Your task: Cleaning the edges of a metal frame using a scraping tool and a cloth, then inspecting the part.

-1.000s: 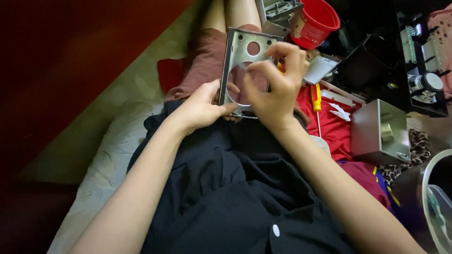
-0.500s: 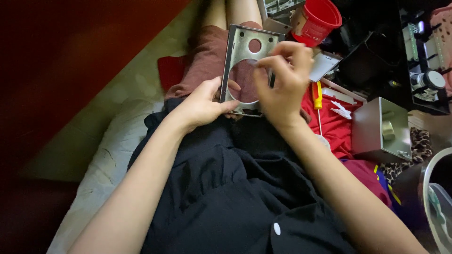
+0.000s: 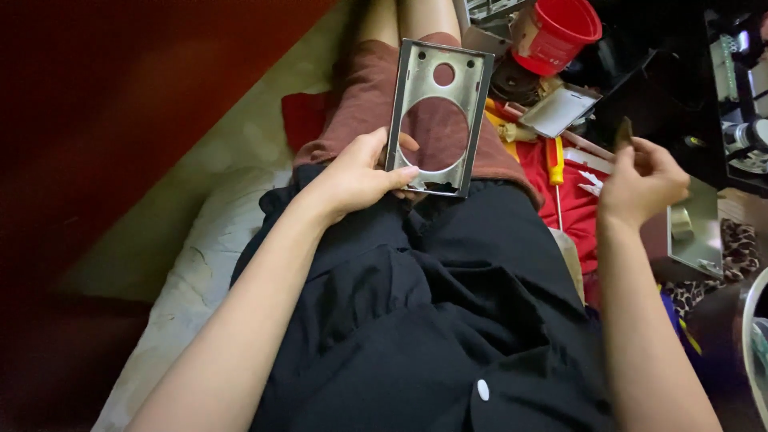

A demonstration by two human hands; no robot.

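Note:
My left hand (image 3: 360, 176) grips the lower left corner of a grey metal plate (image 3: 416, 80) with a large round cut-out and a smaller hole above it, held upright over my lap. My right hand (image 3: 640, 184) is off to the right, away from the plate, with a small dark flat piece (image 3: 625, 133) pinched between its fingertips. I sit in a black shirt and reddish-brown shorts.
A red bucket (image 3: 556, 32) stands at the top right. A yellow-handled screwdriver (image 3: 555, 164) lies on red cloth (image 3: 572, 200) beside my leg. A grey metal box (image 3: 696, 228) sits right of my right hand. Dark electronic parts (image 3: 744, 80) fill the far right.
My right hand has left the plate's round opening and swung out to the right with a small dark piece. The left hand keeps the plate, now fully visible.

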